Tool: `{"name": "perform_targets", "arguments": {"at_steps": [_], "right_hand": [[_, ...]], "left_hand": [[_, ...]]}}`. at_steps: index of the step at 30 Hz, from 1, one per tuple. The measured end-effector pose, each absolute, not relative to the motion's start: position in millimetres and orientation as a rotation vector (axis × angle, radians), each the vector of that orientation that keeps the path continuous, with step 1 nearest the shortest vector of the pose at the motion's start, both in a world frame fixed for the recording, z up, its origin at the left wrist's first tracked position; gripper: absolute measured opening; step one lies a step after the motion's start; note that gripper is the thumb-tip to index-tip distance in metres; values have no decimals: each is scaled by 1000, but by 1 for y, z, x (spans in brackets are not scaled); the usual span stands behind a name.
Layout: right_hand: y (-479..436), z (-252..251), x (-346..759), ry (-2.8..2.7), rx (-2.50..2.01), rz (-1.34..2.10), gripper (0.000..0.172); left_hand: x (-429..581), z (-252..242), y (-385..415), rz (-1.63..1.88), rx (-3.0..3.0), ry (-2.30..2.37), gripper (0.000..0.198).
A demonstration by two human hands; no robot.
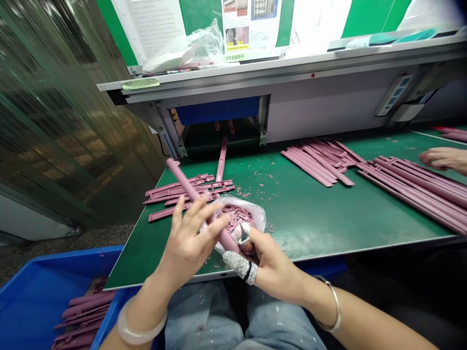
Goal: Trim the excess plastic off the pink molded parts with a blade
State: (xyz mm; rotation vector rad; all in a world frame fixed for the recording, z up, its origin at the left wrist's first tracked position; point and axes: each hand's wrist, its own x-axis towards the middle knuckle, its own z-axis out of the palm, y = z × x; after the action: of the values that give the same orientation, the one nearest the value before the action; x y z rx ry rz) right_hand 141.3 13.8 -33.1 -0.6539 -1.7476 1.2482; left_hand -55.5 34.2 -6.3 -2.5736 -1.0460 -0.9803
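Observation:
My left hand (188, 238) grips a long mauve-pink plastic rod (186, 182), which slants up and away past its spread fingers. My right hand (272, 262) holds a small metal-bladed trimming tool (242, 238) at the rod's lower end, and its blade is partly hidden by my fingers. A grey knit finger guard (239, 267) covers one finger of that hand. Just beyond my hands lies a clear plastic bag (251, 211) holding pink plastic scraps. Flat ribbed pink strips (188, 192) lie beside the bag on the green mat.
Piles of pink rods (412, 187) lie on the green-topped bench (302, 228), with loose shavings around. A co-worker's hand (445, 160) rests at the right edge. A blue crate (44, 301) with pink parts stands at lower left, below the bench edge. A metal shelf (277, 68) runs behind.

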Motion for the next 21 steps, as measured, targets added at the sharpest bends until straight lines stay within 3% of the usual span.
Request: {"name": "perform_targets", "arguments": {"at_steps": [3, 7, 14, 21], "right_hand": [[21, -21, 165, -1996, -683, 1040, 2], [30, -7, 189, -2271, -840, 717, 24], [30, 1, 175, -2538, -919, 159, 18], [30, -10, 172, -2435, -886, 8, 15]], "left_hand": [[-70, 5, 33, -784, -2720, -801, 38], [-72, 15, 34, -737, -2693, -801, 34], [-60, 13, 32, -651, -2689, -794, 35], [-58, 14, 22, -552, -2748, -929, 34]]}}
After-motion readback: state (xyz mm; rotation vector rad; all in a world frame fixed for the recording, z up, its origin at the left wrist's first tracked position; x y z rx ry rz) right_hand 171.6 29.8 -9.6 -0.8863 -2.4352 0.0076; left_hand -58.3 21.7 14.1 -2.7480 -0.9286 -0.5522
